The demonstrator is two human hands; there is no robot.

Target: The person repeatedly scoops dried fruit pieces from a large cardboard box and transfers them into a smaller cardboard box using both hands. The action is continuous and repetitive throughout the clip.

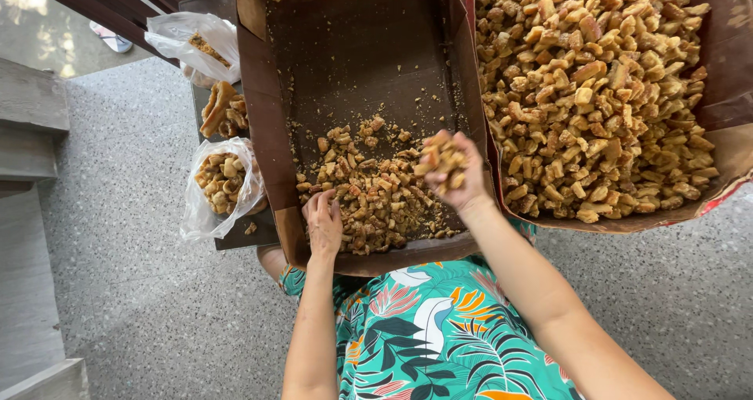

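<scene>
Right hand (453, 172), centre of frame, is closed around a heaped handful of fried snack pieces (441, 158), raised just above the near-empty cardboard box (271, 133). Left hand (323, 221) sits lower left of it, palm down, fingers loosely curled and resting on the loose pieces (376, 200) spread over the near end of that box; whether it pinches any piece can't be told. Far end of this box is bare brown cardboard with crumbs. Box rests on the person's lap, over a teal leaf-print garment (431, 329) at bottom centre. Upper right: second cardboard box (729, 70), filled almost to the rim with the same golden-brown chunks (596, 94), its edge just beside the right hand. Left of the first box: an open clear plastic bag (216, 184) part-filled with pieces, a few larger pieces (223, 110) lying above it, and another plastic bag (196, 43) at upper left. All sits over a grey speckled floor (133, 290)
</scene>
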